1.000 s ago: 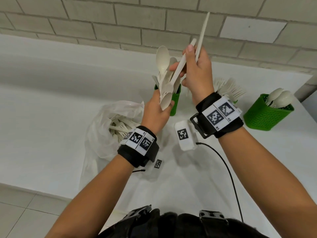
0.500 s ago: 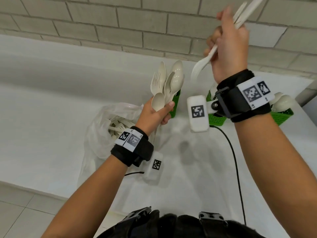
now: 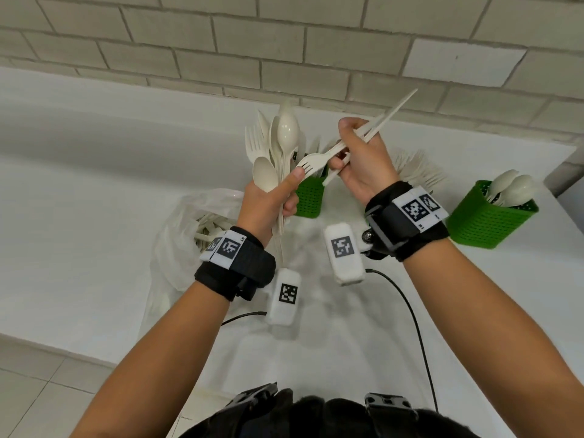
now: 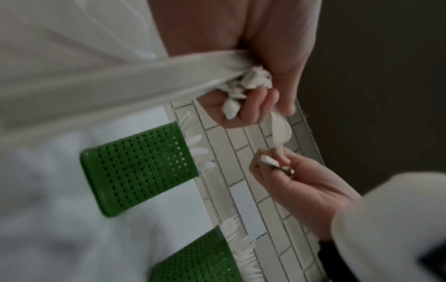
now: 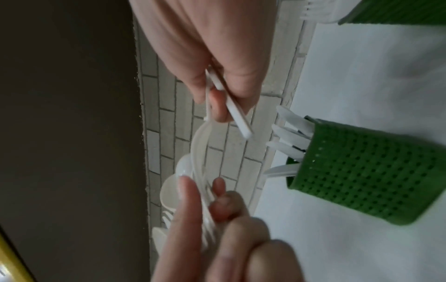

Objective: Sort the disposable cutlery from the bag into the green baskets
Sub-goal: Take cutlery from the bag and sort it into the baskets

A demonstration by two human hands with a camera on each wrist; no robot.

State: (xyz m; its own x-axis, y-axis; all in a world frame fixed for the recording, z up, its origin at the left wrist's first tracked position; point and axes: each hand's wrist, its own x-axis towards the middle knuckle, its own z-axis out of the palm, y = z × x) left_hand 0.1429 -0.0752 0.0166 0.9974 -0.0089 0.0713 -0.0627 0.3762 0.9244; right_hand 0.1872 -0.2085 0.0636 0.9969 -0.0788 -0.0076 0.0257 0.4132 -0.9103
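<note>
My left hand (image 3: 286, 197) grips a bundle of white plastic spoons and forks (image 3: 282, 147) upright by the handles; the handle ends (image 4: 243, 89) show in the left wrist view. My right hand (image 3: 344, 156) holds a white fork (image 3: 313, 161) and further thin white handles (image 3: 392, 112) that stick up to the right. The fork's tines touch my left thumb. A clear plastic bag (image 3: 186, 235) with more cutlery lies left of my left wrist. One green basket (image 3: 311, 197) with knives (image 5: 287, 137) stands behind my hands.
A second green basket (image 3: 486, 216) with spoons stands at the right. Fork tines (image 3: 420, 172) fan out behind my right hand, their basket (image 4: 200, 257) low in the left wrist view. A brick wall (image 3: 284, 42) backs the white table (image 3: 79, 200). A black cable (image 3: 414, 324) hangs near me.
My right hand rose high to the right with the pieces pulled from the bundle, then came back down to it. The left hand kept its grip on the bundle.
</note>
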